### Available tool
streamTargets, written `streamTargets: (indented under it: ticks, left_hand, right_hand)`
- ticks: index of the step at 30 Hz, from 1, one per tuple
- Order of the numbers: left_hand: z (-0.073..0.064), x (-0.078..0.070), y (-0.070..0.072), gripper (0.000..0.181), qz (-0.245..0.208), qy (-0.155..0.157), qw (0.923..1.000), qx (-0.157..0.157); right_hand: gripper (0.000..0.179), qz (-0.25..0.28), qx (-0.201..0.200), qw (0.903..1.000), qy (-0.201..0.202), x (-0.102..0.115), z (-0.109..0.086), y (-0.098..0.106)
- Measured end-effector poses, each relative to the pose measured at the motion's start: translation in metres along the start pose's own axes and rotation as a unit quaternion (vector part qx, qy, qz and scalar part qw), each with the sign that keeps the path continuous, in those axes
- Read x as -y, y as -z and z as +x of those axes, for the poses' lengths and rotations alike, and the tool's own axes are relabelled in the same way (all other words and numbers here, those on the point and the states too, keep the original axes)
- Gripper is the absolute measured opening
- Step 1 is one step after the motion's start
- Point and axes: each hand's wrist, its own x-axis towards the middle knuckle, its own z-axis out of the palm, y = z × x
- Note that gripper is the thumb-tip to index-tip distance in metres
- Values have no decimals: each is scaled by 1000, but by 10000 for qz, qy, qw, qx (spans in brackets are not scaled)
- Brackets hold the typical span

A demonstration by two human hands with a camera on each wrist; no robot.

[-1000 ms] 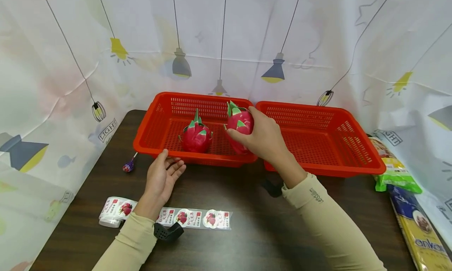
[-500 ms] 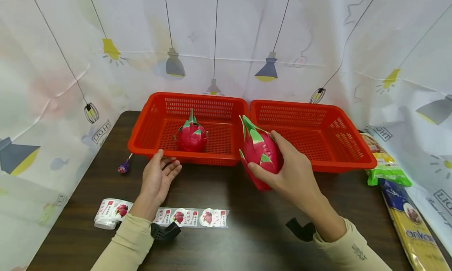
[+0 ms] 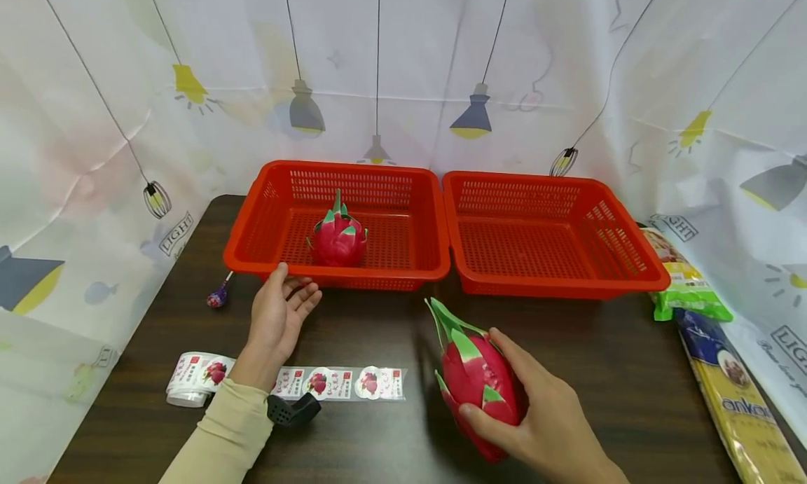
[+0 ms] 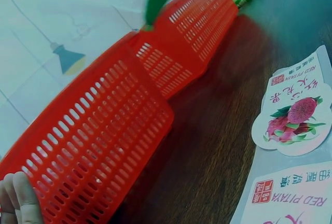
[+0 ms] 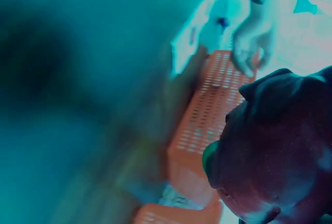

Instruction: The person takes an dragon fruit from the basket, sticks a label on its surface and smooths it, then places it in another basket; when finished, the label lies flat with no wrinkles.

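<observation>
My right hand [image 3: 542, 421] grips a dragon fruit [image 3: 482, 379] with green leaf tips, above the tabletop in front of the baskets. In the right wrist view the same dragon fruit [image 5: 280, 146] looks dark and fills the lower right. My left hand [image 3: 277, 323] is at the front of the left red basket [image 3: 378, 282], its thumb at the rim and its fingers loosely bent outside the wall. Those fingers [image 4: 23, 200] show beside the basket wall in the left wrist view. Another dragon fruit [image 3: 339, 240] sits upright inside the left basket.
A second red basket [image 3: 561, 288] stands to the right, close beside the first. A roll of dragon fruit stickers [image 3: 195, 375] lies unrolled along the table [image 3: 353, 456]. A lollipop [image 3: 217, 297] lies at left. Green [image 3: 690, 302] and yellow [image 3: 750, 407] packets line the right side.
My right hand has lifted the dragon fruit out of the left basket and brought it toward me, over the table. My left hand has stayed at the basket's front rim.
</observation>
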Motion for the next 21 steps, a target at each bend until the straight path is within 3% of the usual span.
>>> streamTargets:
  ticks: [4, 9, 21]
  left_hand:
    - [-1, -2, 0, 33, 22, -37, 10000, -10]
    - [0, -1, 1, 28, -17, -11, 10000, -21]
    - [0, 1, 0, 26, 84, 5, 10000, 2]
  right_hand:
    - [97, -412, 79, 9991, -63, -10, 0, -10]
    - [91, -982, -451, 9935, 347, -21, 9, -19]
    - [84, -1587, -839, 9789, 975, -21, 32, -32]
